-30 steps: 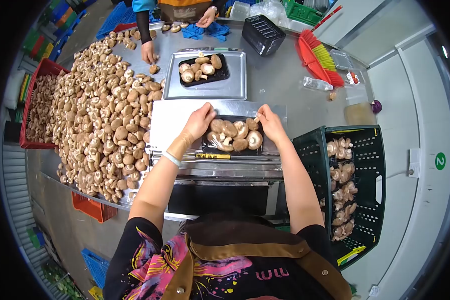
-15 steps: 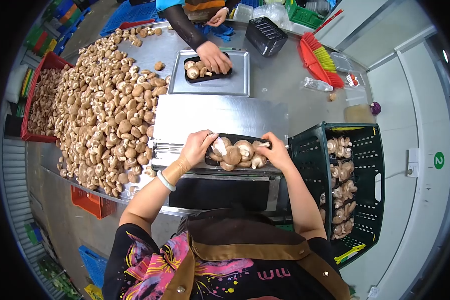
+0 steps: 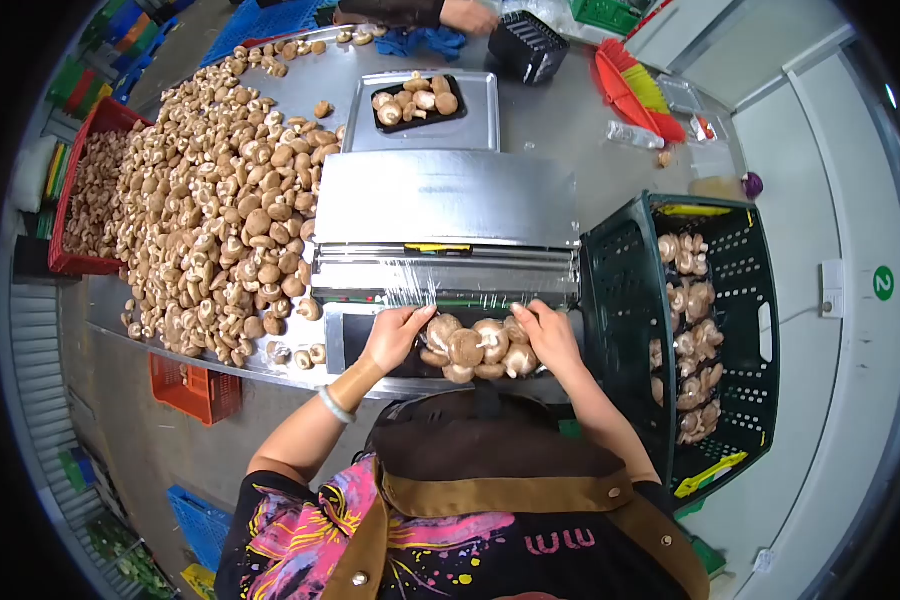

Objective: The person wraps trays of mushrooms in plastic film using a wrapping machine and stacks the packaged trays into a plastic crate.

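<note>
A pack of brown mushrooms point(image 3: 465, 346) lies over the dark plate at the front of the wrapping machine point(image 3: 450, 272). Clear plastic film point(image 3: 475, 299) stretches from the machine's slot toward the pack. My left hand point(image 3: 397, 336) pinches the film at the pack's far left corner. At the far right corner, my right hand point(image 3: 552, 338) is closed on it in the same way, thumb and fingers together. The tray under the mushrooms is mostly hidden.
Loose mushrooms point(image 3: 220, 220) cover the table's left. A filled black tray point(image 3: 417, 104) rests on a metal tray point(image 3: 480, 137) at the back. A co-worker's hand point(image 3: 470, 15) is near black trays point(image 3: 528, 47). A green crate point(image 3: 620, 310) with packs stands right.
Both my hands have drawn the mushroom pack toward me, and film now stretches behind it. The co-worker's hand has left the far tray, which holds more mushrooms, and moved toward the black trays.
</note>
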A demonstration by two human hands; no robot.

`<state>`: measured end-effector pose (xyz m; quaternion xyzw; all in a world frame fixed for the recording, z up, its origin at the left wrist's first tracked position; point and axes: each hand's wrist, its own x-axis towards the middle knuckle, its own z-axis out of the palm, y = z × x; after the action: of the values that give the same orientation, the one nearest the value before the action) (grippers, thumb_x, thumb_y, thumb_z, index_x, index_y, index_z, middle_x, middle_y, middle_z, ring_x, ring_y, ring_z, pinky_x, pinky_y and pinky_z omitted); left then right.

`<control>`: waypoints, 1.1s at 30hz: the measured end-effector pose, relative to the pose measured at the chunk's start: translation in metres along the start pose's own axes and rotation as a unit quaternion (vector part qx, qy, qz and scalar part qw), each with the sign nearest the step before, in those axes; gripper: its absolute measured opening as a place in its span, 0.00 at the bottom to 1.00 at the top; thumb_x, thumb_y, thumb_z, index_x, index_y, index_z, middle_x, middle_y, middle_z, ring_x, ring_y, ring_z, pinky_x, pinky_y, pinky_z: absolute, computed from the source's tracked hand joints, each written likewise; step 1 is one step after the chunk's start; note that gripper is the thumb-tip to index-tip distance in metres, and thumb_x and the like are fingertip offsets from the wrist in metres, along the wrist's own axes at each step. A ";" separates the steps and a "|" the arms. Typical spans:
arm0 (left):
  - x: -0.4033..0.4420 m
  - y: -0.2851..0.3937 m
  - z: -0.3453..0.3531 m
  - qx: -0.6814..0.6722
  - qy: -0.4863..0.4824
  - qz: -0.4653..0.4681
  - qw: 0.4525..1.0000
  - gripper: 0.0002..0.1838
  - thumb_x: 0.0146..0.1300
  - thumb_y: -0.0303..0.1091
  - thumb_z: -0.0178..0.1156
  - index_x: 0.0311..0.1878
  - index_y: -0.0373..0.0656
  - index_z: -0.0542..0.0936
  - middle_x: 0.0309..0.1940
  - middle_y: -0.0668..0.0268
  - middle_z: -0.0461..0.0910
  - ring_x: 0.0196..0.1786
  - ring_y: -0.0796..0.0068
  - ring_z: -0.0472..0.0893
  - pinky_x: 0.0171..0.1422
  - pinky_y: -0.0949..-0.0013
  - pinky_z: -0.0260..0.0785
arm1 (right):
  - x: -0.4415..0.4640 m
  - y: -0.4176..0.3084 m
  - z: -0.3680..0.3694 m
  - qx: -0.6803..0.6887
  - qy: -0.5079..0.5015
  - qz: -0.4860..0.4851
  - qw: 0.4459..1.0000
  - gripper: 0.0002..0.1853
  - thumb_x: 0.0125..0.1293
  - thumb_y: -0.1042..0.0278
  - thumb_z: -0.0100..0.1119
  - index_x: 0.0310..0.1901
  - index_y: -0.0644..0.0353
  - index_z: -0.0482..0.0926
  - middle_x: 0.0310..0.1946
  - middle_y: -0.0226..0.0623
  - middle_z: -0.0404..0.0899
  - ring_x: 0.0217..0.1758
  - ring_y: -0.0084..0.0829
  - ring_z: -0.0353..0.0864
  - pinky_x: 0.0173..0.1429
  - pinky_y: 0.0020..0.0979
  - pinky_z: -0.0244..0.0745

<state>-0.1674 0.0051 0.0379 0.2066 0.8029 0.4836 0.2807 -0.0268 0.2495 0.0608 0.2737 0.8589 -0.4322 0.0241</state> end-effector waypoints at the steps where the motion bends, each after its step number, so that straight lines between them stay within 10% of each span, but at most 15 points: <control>1: 0.001 -0.014 0.006 0.041 -0.002 -0.014 0.999 0.24 0.72 0.46 0.57 0.33 0.29 0.80 0.17 0.55 0.72 0.25 0.79 0.66 0.30 0.62 0.64 | 0.000 0.014 0.012 -0.041 -0.002 0.013 0.999 0.28 0.70 0.42 0.53 0.35 0.66 0.77 0.26 0.59 0.79 0.38 0.61 0.80 0.41 0.50 0.73; 5: -0.001 -0.041 0.032 0.211 0.064 0.065 0.973 0.21 0.69 0.44 0.60 0.29 0.33 0.78 0.23 0.44 0.75 0.28 0.43 0.76 0.32 0.55 0.68 | -0.005 0.061 0.042 0.007 0.001 0.057 0.998 0.27 0.70 0.42 0.54 0.36 0.66 0.77 0.29 0.56 0.81 0.40 0.60 0.81 0.42 0.50 0.74; 9: -0.023 -0.058 0.033 0.087 0.143 0.002 0.986 0.15 0.67 0.38 0.63 0.48 0.39 0.74 0.27 0.57 0.79 0.29 0.58 0.79 0.37 0.60 0.71 | -0.029 0.088 0.044 0.270 0.045 0.196 0.942 0.13 0.69 0.60 0.61 0.43 0.63 0.75 0.23 0.33 0.79 0.27 0.26 0.77 0.33 0.32 0.70; 12: -0.039 -0.069 0.039 -0.009 0.157 0.011 0.988 0.11 0.68 0.30 0.61 0.47 0.39 0.70 0.26 0.66 0.73 0.28 0.76 0.72 0.35 0.70 0.67 | -0.039 0.095 0.066 0.282 0.152 0.076 0.944 0.11 0.68 0.69 0.62 0.48 0.60 0.72 0.22 0.27 0.74 0.26 0.15 0.68 0.29 0.24 0.62; 17: -0.036 -0.054 0.014 -0.005 0.205 0.031 0.978 0.09 0.69 0.28 0.60 0.43 0.39 0.69 0.26 0.71 0.69 0.28 0.83 0.67 0.34 0.75 0.64 | -0.086 0.072 0.028 0.482 0.183 0.125 0.848 0.08 0.71 0.73 0.57 0.46 0.58 0.68 0.19 0.22 0.66 0.20 0.13 0.58 0.23 0.23 0.53; 21: -0.029 -0.033 0.018 0.099 0.121 0.098 0.983 0.09 0.66 0.23 0.60 0.45 0.40 0.70 0.29 0.63 0.73 0.29 0.74 0.72 0.36 0.71 0.66 | -0.145 0.094 0.014 0.367 0.290 0.139 0.873 0.07 0.71 0.76 0.55 0.44 0.58 0.66 0.20 0.21 0.65 0.23 0.11 0.57 0.27 0.19 0.53; 23: -0.017 -0.056 0.044 0.215 0.087 0.125 0.965 0.08 0.68 0.28 0.58 0.48 0.44 0.73 0.32 0.55 0.81 0.35 0.56 0.84 0.36 0.60 0.74 | -0.150 0.130 0.044 0.320 0.370 0.118 0.864 0.07 0.71 0.76 0.56 0.45 0.59 0.67 0.22 0.24 0.68 0.25 0.13 0.63 0.30 0.21 0.60; 27: 0.014 -0.060 0.089 0.417 -0.027 0.236 0.877 0.19 0.60 0.28 0.58 0.56 0.50 0.75 0.40 0.61 0.82 0.34 0.60 0.84 0.39 0.59 0.78 | -0.134 0.180 0.115 0.095 0.424 0.200 0.878 0.08 0.72 0.70 0.56 0.49 0.59 0.71 0.33 0.41 0.83 0.35 0.36 0.83 0.43 0.39 0.78; 31: 0.028 -0.028 0.133 0.216 -0.092 0.341 0.910 0.25 0.61 0.21 0.51 0.62 0.51 0.72 0.37 0.59 0.80 0.34 0.60 0.83 0.39 0.62 0.77 | -0.129 0.184 0.181 0.175 0.472 0.147 0.851 0.15 0.73 0.63 0.53 0.57 0.58 0.72 0.44 0.37 0.81 0.47 0.39 0.81 0.54 0.34 0.76; 33: 0.025 -0.014 0.139 -0.006 -0.257 0.055 0.965 0.26 0.64 0.19 0.49 0.65 0.50 0.69 0.37 0.67 0.78 0.39 0.76 0.79 0.50 0.75 0.73 | -0.143 0.176 0.185 0.247 0.460 0.083 0.849 0.16 0.73 0.62 0.53 0.58 0.58 0.73 0.47 0.36 0.80 0.51 0.37 0.80 0.57 0.32 0.74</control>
<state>-0.0964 0.1056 -0.0334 0.3665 0.6877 0.4341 0.4519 0.1452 0.1291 -0.1440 0.5083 0.6106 -0.4513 -0.4064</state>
